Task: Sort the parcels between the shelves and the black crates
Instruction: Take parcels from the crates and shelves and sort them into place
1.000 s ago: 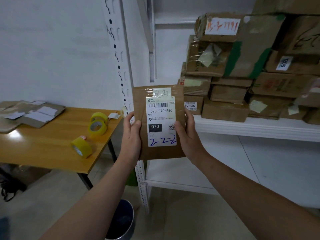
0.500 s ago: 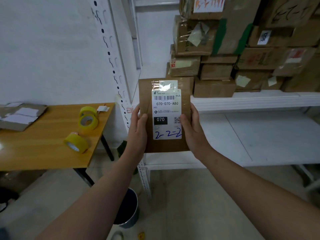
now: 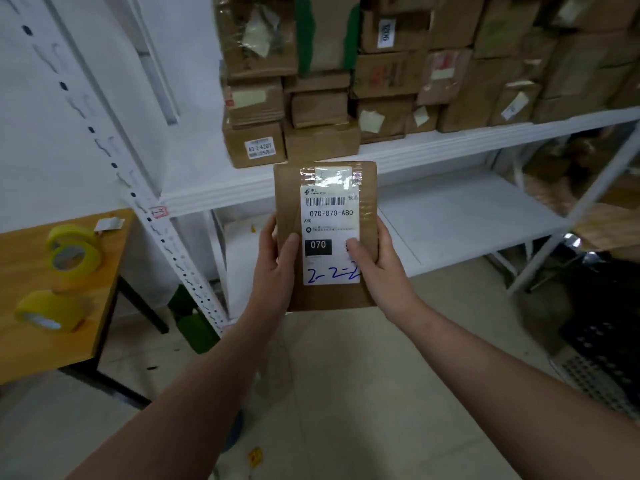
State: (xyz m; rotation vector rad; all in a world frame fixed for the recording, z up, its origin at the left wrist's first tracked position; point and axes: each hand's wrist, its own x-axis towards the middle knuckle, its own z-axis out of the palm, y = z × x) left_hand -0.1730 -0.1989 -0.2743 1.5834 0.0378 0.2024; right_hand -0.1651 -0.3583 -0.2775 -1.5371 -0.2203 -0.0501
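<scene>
- Two bare forearms come in from the bottom edge and converge on one parcel.
- Yellow scrap (image 3: 255, 457) lies on the floor (image 3: 346, 375) between the forearms.
- Left hand (image 3: 275, 271) is clamped on the parcel's left edge. The thumb is on the front face and the fingers are hidden behind.
- Right hand (image 3: 379, 268) is clamped on the right edge. The thumb lies on the label over the QR code, and the fingers are behind.
- Parcel (image 3: 329, 296): flat, brown, held upright in the air facing the camera. It is in front of the shelving and touches only the hands.
- Label (image 3: 329, 216): white, reads 070-070-A80, with a black 070 block and blue handwritten 2-2-2 at the bottom. Clear tape runs across its top.
- Crate (image 3: 602, 344): black with a perforated wall, on the floor at far right, only partly in view.
- Table (image 3: 52, 348): wooden, on the left.
  - One tape roll (image 3: 48, 311) lies near its right edge.
  - A roll pair (image 3: 74, 252) leans together nearer the far right corner.
  - A white tag (image 3: 109, 223) sits at that corner.
- Post (image 3: 166, 233): white, slotted, just beside the table's right edge.
- Green thing (image 3: 194, 323) sits at the post's foot; I can't tell what it is.
- Lower shelf (image 3: 467, 216): white board behind and to the right of the parcel.
- Top shelf (image 3: 415, 147): brown boxes (image 3: 322, 109) are stacked several high along its length.
  - The one at the left front edge has a sticker ending 2-4207.
  - One higher up has green tape.
- White wall (image 3: 52, 116) is behind the table.
</scene>
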